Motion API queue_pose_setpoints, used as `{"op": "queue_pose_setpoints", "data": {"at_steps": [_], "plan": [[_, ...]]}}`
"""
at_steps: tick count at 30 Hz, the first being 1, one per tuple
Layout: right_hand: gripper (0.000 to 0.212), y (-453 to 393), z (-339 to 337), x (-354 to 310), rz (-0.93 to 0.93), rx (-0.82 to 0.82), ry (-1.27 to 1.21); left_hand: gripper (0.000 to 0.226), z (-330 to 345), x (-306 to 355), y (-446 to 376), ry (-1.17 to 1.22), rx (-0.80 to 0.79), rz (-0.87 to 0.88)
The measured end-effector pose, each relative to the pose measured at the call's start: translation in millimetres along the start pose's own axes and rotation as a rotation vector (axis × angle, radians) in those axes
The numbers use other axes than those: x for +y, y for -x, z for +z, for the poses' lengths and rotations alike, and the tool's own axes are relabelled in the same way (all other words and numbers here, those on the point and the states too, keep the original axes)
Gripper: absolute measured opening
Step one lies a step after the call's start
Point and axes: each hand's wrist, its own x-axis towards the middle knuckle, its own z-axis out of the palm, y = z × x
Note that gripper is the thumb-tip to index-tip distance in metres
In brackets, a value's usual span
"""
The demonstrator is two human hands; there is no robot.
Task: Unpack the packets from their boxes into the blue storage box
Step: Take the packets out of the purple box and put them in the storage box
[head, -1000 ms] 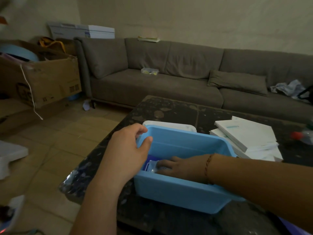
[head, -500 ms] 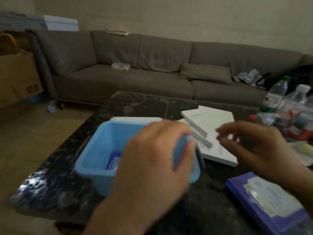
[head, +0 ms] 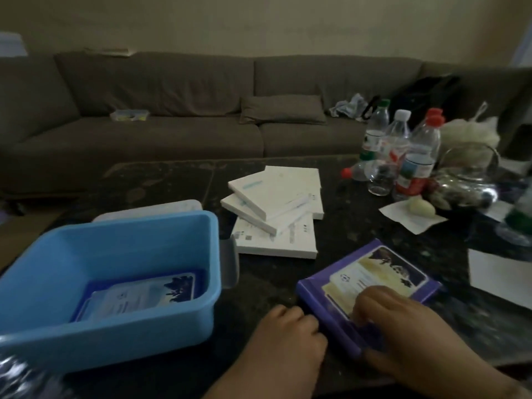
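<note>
A purple box [head: 371, 286] lies flat near the dark table's [head: 273, 286] front edge, just right of the blue storage box [head: 115, 254]; the right hand [head: 403, 332] curls over its near end, thumb underneath, while the left hand [head: 290, 338] touches its near-left corner with bent fingers, grip unclear; one packet [head: 138, 295] rests inside the storage box; behind it sits a white lid [head: 149, 210]; stacked white boxes [head: 276, 208] lie beyond, plastic bottles [head: 403, 151] farther right.

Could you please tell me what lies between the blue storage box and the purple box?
Head view: only bare dark tabletop separates blue plastic storage box from purple box.
</note>
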Motion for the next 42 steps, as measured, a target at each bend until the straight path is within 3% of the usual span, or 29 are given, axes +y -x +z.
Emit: {"op": "queue_pose_setpoints", "data": {"at_steps": [4,7,11,16,20,26,33,39,42], "plan": [[0.04,1.2,14.6,17.5,-0.006,0.168,-0.051,0.034,7.1,1.6,-5.4,0.184,0.081,-0.026],[0.049,3.9,21.0,16.6,0.049,0.415,-0.186,0.054,11.3,1.8,-4.8,0.319,0.154,-0.017],[0.045,5.4,20.1,10.1,-0.002,0.623,-0.301,0.054,17.8,4.0,-7.4,0.22,0.304,0.048],[0.031,7.7,25.1,4.2,-0.09,0.702,-0.346,0.049,24.5,3.7,-13.4,0.043,0.39,0.087],[0.028,9.0,27.7,1.7,-0.09,0.702,-0.317,0.022,22.4,1.0,-9.6,0.08,0.565,0.108],[0.029,10.6,23.7,6.4,-0.048,0.714,-0.446,0.023,13.3,-6.1,3.9,0.051,0.774,0.166],[0.023,13.9,14.6,13.5,-0.095,0.475,-0.379,0.015,-12.3,-7.8,18.5,0.131,0.969,0.265],[0.023,10.2,14.6,18.6,-0.152,0.256,-0.2,0.009,-51.5,-13.6,29.7,0.263,0.917,-0.037],[0.041,6.7,4.5,18.1,-0.164,0.127,-0.395,0.013,-77.1,-12.4,35.4,0.393,0.882,-0.247]]}}
